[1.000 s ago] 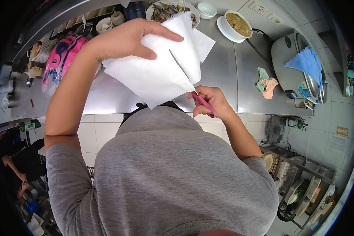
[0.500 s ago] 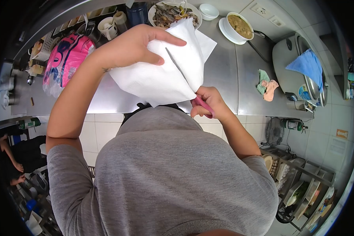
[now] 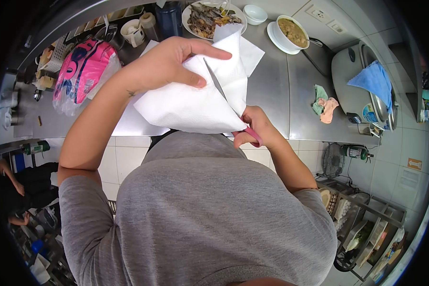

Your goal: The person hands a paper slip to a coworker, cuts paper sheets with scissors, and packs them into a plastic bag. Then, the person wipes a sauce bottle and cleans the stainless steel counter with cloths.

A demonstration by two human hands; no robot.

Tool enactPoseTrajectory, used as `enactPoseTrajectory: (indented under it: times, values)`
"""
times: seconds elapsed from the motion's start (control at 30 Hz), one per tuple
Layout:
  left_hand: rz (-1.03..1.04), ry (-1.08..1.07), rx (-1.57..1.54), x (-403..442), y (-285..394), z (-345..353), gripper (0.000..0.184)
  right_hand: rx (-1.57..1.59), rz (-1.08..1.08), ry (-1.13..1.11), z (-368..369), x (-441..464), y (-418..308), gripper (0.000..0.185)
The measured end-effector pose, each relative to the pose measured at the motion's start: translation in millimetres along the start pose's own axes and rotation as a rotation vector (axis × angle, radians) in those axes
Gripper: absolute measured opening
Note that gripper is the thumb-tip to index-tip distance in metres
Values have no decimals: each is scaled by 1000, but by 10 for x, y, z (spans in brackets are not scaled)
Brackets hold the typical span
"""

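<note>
My left hand [image 3: 176, 66] grips a white paper towel [image 3: 190, 107], its thumb and forefinger stretched across the upper part. The sheet is held up above the front of the steel counter, close to my body. My right hand [image 3: 256, 125] is closed around the pink handles of a pair of scissors [image 3: 218, 85]. The blade lies against the white paper, pointing up toward the gap between my left thumb and forefinger. Part of the scissors is hidden by the paper. Another white sheet [image 3: 252, 56] sticks out behind it.
At the back of the steel counter [image 3: 267, 102] stand a plate of shrimp-like seafood [image 3: 209, 20], small white bowls [image 3: 255, 14] and a bowl of soup [image 3: 292, 32]. A pink package [image 3: 86, 69] lies left. Rags [image 3: 324, 102] and a large cooker [image 3: 352, 81] are right. Another person [image 3: 28, 183] is far left.
The paper and both hands have shifted slightly down toward my body. More of the scissor blade shows, and the paper's cut edges stand further apart around it.
</note>
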State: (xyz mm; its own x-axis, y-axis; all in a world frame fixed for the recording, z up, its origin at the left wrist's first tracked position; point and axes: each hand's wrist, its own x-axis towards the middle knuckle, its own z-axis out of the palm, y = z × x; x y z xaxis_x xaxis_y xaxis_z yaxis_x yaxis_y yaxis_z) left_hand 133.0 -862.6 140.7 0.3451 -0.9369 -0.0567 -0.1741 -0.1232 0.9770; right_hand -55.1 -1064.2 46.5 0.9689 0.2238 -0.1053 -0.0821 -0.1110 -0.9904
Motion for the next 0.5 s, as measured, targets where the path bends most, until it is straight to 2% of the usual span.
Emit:
enactPoseTrajectory:
  times: [0.17, 0.27, 0.4, 0.47, 0.5]
  values:
    - [-37, 36, -87, -57, 12, 10, 61, -86, 275, -16, -2, -66, -117, 79]
    - [-55, -1, -239, -75, -7, 38, 63, -54, 16, -62, 8, -59, -113, 83]
    - [-102, -6, -416, -96, -65, 137, 66, 78, -4, -91, 56, -68, -111, 86]
    - [-86, 8, -458, -97, -103, 159, 67, -3, 45, -66, 29, -102, -137, 89]
    - [-79, 14, -480, -100, -112, 169, 67, -56, -6, -35, 34, -103, -127, 89]
